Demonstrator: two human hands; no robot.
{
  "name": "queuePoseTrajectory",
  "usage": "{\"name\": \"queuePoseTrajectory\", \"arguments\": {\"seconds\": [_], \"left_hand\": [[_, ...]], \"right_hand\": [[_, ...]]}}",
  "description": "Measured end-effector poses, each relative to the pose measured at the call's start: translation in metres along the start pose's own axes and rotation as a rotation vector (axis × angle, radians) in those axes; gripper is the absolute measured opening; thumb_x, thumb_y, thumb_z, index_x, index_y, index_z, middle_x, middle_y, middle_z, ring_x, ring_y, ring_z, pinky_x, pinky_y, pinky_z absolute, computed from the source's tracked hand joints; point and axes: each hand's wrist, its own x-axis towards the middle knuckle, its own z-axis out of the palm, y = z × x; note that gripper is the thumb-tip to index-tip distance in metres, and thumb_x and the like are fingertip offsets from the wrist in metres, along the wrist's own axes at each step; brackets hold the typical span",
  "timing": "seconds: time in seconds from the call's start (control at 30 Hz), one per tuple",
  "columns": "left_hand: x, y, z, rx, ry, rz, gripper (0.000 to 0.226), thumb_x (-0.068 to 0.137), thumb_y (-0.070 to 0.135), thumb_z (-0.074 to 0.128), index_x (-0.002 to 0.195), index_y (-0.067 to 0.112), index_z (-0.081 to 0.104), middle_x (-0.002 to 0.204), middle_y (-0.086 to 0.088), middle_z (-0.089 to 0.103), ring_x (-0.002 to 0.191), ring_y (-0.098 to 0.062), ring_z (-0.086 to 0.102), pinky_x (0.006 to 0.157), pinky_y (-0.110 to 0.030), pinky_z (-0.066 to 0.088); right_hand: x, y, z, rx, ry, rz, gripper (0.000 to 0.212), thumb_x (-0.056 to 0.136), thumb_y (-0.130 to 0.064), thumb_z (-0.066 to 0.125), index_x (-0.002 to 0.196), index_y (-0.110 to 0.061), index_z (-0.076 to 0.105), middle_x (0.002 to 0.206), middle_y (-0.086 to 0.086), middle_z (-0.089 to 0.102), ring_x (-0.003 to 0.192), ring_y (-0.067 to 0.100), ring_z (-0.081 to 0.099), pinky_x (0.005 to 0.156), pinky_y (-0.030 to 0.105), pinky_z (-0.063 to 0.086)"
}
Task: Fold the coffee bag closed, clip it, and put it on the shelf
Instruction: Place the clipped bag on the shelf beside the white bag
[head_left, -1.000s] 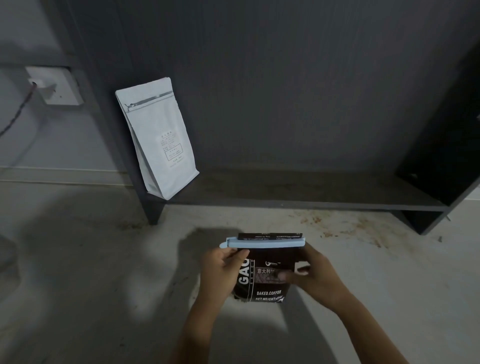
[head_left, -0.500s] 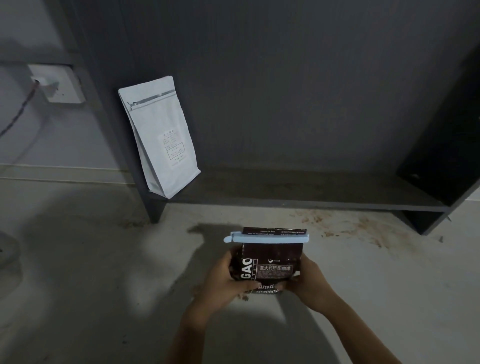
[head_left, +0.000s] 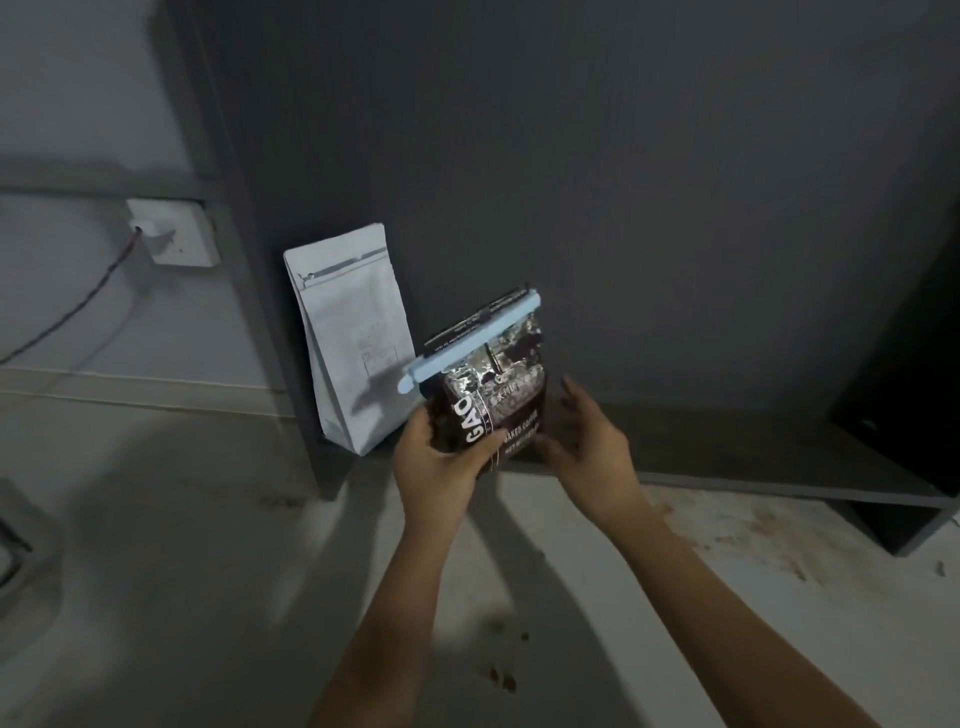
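**Clipped coffee bag held up in front of the low shelf**

At far left a white wall socket (head_left: 174, 239) carries a plug with a cable trailing down and away. Next comes the dark upright of the shelf unit, and just inside it a white pouch (head_left: 353, 338) stands on the shelf (head_left: 727, 457), leaning back against the dark rear panel. To its right the left hand (head_left: 436, 457) grips the lower left part of the dark coffee bag (head_left: 493, 395), fingers curled round it and thumb across the front. The bag is off the floor, tilted, its folded top pinched under a pale blue clip (head_left: 467, 345) that slants upward to the right. The right hand (head_left: 587, 447) is beside the bag's lower right edge, fingers spread loosely open; whether it touches the bag is unclear. Below, the concrete floor (head_left: 208, 571) is stained.
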Motion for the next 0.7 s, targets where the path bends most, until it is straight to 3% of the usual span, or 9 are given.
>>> {"name": "queuePoseTrajectory", "arguments": {"seconds": [0.07, 0.17, 0.27, 0.33, 0.43, 0.53, 0.6, 0.7], "left_hand": [[0.008, -0.003, 0.006, 0.052, 0.103, 0.013, 0.053, 0.057, 0.014, 0.089, 0.1, 0.03, 0.064, 0.095, 0.011, 0.072, 0.091, -0.01, 0.07, 0.076, -0.026, 0.057], [0.013, -0.009, 0.006, 0.151, 0.173, 0.002, 0.049, 0.057, 0.02, 0.089, 0.099, 0.026, 0.064, 0.086, 0.017, 0.068, 0.083, -0.003, 0.068, 0.066, -0.013, 0.052], [0.02, -0.02, 0.002, 0.207, 0.168, -0.038, 0.047, 0.061, 0.021, 0.086, 0.102, 0.02, 0.064, 0.09, 0.008, 0.071, 0.082, -0.001, 0.066, 0.07, -0.023, 0.054], [0.025, -0.024, 0.0, 0.234, 0.117, -0.067, 0.042, 0.067, 0.02, 0.081, 0.105, 0.019, 0.062, 0.097, 0.001, 0.073, 0.086, -0.009, 0.068, 0.077, -0.032, 0.056], [0.033, -0.028, -0.002, 0.211, 0.011, -0.105, 0.037, 0.073, 0.011, 0.074, 0.104, 0.024, 0.06, 0.099, -0.002, 0.072, 0.09, -0.015, 0.069, 0.081, -0.038, 0.057], [0.041, -0.033, -0.006, 0.19, -0.013, -0.117, 0.042, 0.072, 0.004, 0.074, 0.098, 0.034, 0.059, 0.093, 0.007, 0.072, 0.081, -0.005, 0.07, 0.069, -0.021, 0.057], [0.048, -0.036, -0.008, 0.179, -0.003, -0.132, 0.041, 0.074, 0.002, 0.073, 0.101, 0.029, 0.059, 0.091, 0.007, 0.07, 0.076, 0.004, 0.068, 0.062, -0.011, 0.053], [0.058, -0.041, -0.009, 0.137, 0.003, -0.151, 0.04, 0.077, -0.002, 0.071, 0.095, 0.032, 0.059, 0.091, 0.005, 0.07, 0.077, 0.003, 0.068, 0.065, -0.013, 0.054]], "right_hand": [[-0.003, 0.001, 0.019, -0.056, -0.101, 0.016, 0.087, 0.075, -0.015, 0.073, 0.143, -0.014, 0.02, 0.135, 0.017, 0.051, 0.122, 0.03, 0.05, 0.098, 0.032, 0.04], [-0.008, 0.001, 0.049, -0.027, -0.208, -0.03, 0.089, 0.075, -0.013, 0.072, 0.144, -0.014, 0.015, 0.136, 0.013, 0.052, 0.123, 0.027, 0.051, 0.097, 0.027, 0.039], [-0.003, -0.001, 0.07, -0.045, -0.226, -0.017, 0.089, 0.077, -0.013, 0.07, 0.145, -0.011, 0.011, 0.134, 0.014, 0.054, 0.118, 0.027, 0.054, 0.092, 0.024, 0.04], [0.004, 0.0, 0.079, -0.032, -0.224, -0.011, 0.091, 0.078, -0.011, 0.069, 0.145, -0.012, 0.008, 0.135, 0.016, 0.051, 0.119, 0.029, 0.053, 0.097, 0.029, 0.043], [0.018, 0.002, 0.088, -0.071, -0.229, 0.022, 0.09, 0.079, -0.015, 0.066, 0.145, -0.015, 0.005, 0.144, 0.018, 0.04, 0.13, 0.033, 0.041, 0.102, 0.049, 0.041], [0.032, 0.006, 0.094, -0.109, -0.231, 0.044, 0.09, 0.08, -0.02, 0.067, 0.145, -0.02, 0.005, 0.148, 0.016, 0.035, 0.134, 0.031, 0.036, 0.104, 0.05, 0.039], [0.038, 0.009, 0.098, -0.129, -0.242, 0.027, 0.089, 0.081, -0.021, 0.067, 0.145, -0.021, 0.006, 0.147, 0.015, 0.036, 0.133, 0.031, 0.038, 0.104, 0.049, 0.038], [0.045, 0.014, 0.104, -0.23, -0.241, 0.016, 0.084, 0.083, -0.022, 0.063, 0.145, -0.02, 0.006, 0.139, 0.011, 0.049, 0.125, 0.028, 0.048, 0.111, 0.045, 0.03]]}}
